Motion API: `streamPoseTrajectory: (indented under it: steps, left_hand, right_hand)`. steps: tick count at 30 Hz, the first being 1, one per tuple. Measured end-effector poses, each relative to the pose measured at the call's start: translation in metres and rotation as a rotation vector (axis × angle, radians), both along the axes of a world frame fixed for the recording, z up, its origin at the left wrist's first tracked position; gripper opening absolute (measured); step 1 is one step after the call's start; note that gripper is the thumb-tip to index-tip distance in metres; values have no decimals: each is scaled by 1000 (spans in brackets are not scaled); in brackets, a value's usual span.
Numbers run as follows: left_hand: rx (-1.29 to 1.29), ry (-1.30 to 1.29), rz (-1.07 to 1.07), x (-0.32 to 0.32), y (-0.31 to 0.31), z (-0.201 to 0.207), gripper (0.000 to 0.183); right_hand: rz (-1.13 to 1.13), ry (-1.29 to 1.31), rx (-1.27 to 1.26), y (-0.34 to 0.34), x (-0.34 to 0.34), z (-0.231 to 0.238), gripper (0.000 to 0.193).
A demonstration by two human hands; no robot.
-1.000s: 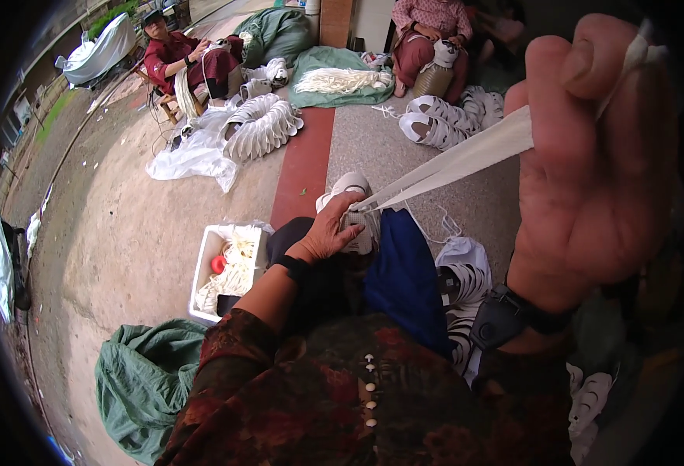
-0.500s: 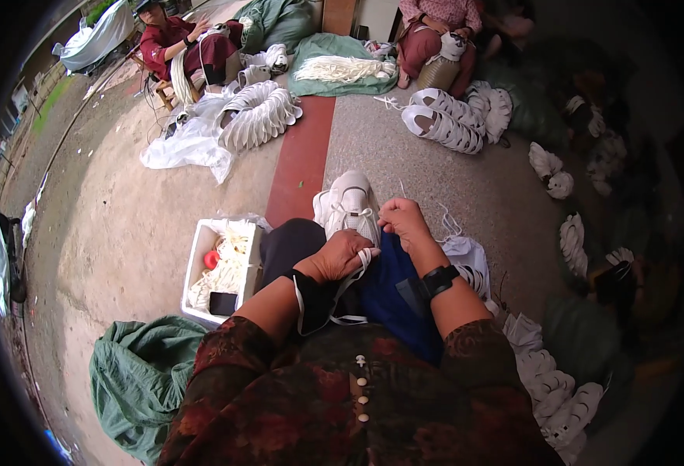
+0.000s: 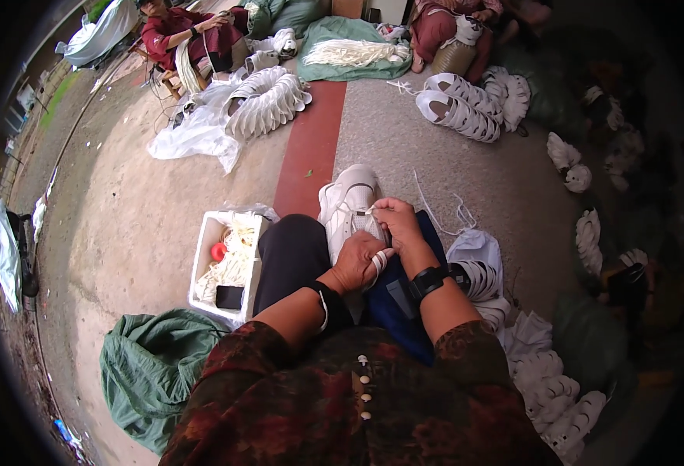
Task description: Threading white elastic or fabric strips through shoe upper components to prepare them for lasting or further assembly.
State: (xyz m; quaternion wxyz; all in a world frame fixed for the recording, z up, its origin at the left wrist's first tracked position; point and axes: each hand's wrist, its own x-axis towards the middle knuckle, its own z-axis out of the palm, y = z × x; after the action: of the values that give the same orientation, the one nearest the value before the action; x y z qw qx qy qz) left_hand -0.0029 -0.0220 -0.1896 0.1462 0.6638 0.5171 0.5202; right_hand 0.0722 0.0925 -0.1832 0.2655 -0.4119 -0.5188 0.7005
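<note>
A white sneaker (image 3: 349,194) rests between my knees with its toe pointing away from me. My left hand (image 3: 360,262) is closed over the near end of the shoe, and a white shoelace (image 3: 378,265) runs around its fingers. At the lacing, my right hand (image 3: 398,221) pinches a thin piece of lace between thumb and fingertips. Both hands are close together; the shoe's opening is hidden beneath the left one. Dark blue cloth (image 3: 392,311) lies under my right forearm.
A white foam box (image 3: 200,268) with laces, a red round thing and a phone stands at my left, near a green cloth (image 3: 155,373). White shoe uppers (image 3: 478,276) lie at my right. Farther off are stacked uppers (image 3: 268,105), a lace bundle (image 3: 349,53) and seated people (image 3: 194,35).
My right hand has moved down onto the shoe's lacing. My left hand has shifted slightly right, and the lace loop hanging below it has drawn in. The whole view has shifted a little.
</note>
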Motion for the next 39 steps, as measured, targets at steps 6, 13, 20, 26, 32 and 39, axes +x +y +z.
streamPoseTrajectory:
  steps: [6,13,20,26,32,39]
  left_hand:
    - [-95,-109,-17,-4,-3,8,26]
    - [-109,-138,-70,-11,-4,8,26]
    - [-156,-160,-113,-13,-5,13,28]
    - [-193,-202,-131,-15,-7,17,27]
    - [-163,-121,-125,-17,-9,22,29]
    - [-159,-76,-121,-17,-15,29,32]
  right_hand:
    - [240,86,-63,11,11,3,5]
    - [197,70,-91,10,2,7,19]
    - [200,150,-95,14,4,-1,19]
    - [135,215,-145,15,5,-4,19]
    - [176,-118,243,10,-5,1,23]
    - [189,5,-105,12,-5,14,20]
